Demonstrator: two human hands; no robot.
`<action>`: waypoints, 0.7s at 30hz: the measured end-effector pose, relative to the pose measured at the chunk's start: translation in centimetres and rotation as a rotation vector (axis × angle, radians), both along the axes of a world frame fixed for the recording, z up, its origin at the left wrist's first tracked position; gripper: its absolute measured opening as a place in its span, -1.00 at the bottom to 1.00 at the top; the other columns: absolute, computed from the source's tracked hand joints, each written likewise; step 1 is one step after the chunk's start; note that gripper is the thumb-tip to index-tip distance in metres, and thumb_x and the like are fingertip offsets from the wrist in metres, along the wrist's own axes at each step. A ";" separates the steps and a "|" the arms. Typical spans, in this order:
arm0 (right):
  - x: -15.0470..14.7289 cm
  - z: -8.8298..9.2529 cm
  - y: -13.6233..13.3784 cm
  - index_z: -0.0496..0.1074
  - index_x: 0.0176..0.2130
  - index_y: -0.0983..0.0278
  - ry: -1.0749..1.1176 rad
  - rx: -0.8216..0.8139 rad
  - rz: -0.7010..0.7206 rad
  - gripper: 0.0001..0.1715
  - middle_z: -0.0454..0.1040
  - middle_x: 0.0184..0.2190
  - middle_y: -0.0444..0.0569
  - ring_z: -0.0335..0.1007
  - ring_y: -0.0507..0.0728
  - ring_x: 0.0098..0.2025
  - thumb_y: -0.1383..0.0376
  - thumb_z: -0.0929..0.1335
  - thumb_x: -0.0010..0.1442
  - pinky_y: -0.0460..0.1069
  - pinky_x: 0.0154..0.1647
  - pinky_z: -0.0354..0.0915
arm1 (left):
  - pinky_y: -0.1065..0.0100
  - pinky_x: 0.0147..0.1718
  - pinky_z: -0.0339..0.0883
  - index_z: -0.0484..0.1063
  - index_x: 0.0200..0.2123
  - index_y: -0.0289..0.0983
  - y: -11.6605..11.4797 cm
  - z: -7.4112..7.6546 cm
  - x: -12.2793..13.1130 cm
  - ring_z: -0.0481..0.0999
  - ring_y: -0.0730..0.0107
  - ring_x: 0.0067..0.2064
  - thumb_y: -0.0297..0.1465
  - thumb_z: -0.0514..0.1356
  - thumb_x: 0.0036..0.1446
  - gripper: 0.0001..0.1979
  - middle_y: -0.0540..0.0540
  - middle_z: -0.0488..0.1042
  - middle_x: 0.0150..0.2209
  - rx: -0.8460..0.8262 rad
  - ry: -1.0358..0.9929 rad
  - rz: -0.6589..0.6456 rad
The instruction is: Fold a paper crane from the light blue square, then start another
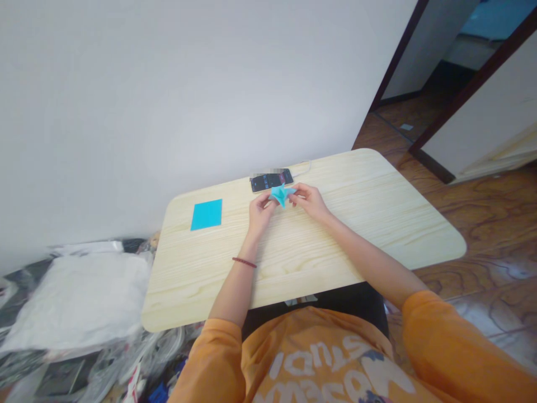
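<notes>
A small folded piece of turquoise origami paper point(280, 195) with pointed flaps is held between my two hands, just in front of the phone. My left hand point(260, 211) pinches its left side between thumb and fingers. On the right, my right hand point(309, 200) grips a pale pointed end of the same paper. My fingers partly cover both outer ends of the folded piece. A flat turquoise square of paper point(206, 214) lies on the table to the left, apart from my hands.
The phone point(272, 181), its screen lit, lies near the table's back edge with a white cable point(305, 168) plugged in. The pale wooden table point(335, 252) has rounded corners and stands by a white wall. A white bag point(84, 296) and clutter lie at left; a doorway opens at right.
</notes>
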State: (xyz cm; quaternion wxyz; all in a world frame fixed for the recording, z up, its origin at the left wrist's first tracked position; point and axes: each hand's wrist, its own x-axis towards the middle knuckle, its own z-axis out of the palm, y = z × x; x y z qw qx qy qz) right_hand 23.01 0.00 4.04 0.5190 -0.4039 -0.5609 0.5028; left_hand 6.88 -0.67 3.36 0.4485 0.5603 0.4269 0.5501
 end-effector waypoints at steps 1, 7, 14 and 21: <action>0.0 0.0 0.0 0.39 -0.40 0.26 0.003 -0.002 0.006 -0.60 0.43 -0.54 -0.13 0.37 0.03 -0.49 0.02 0.46 -0.11 -0.05 -0.46 0.33 | 0.24 -0.10 0.36 0.52 -0.34 -0.31 0.0 0.0 0.0 0.52 0.29 -0.20 -0.35 0.28 -0.09 -0.80 -0.10 0.57 -0.29 0.000 -0.005 0.017; -0.1 -0.2 -0.1 0.35 -0.39 0.25 0.021 -0.021 0.038 -0.58 0.47 -0.54 -0.11 0.43 0.05 -0.49 0.00 0.44 -0.08 -0.02 -0.40 0.37 | 0.25 -0.11 0.36 0.50 -0.32 -0.31 0.0 0.0 0.2 0.52 0.30 -0.19 -0.39 0.26 -0.08 -0.80 -0.12 0.56 -0.27 -0.001 -0.002 0.069; 0.0 -0.1 0.0 0.43 -0.36 0.29 0.073 -0.059 -0.012 -0.54 0.49 -0.52 -0.11 0.44 0.07 -0.48 0.08 0.51 -0.22 0.01 -0.35 0.40 | 0.28 -0.12 0.35 0.42 -0.09 -0.24 -0.4 0.4 0.2 0.50 0.29 -0.12 -0.25 0.26 0.01 -0.62 -0.15 0.51 -0.10 0.042 -0.018 -0.030; 0.1 -0.3 0.2 0.44 -0.45 0.31 0.031 -0.039 -0.080 -0.60 0.42 -0.62 -0.14 0.34 0.02 -0.59 0.11 0.51 -0.25 -0.04 -0.50 0.32 | 0.31 -0.22 0.41 0.40 -0.02 -0.17 -0.3 0.0 0.2 0.52 0.36 -0.23 -0.14 0.19 0.09 -0.59 -0.15 0.50 -0.09 0.037 -0.013 -0.067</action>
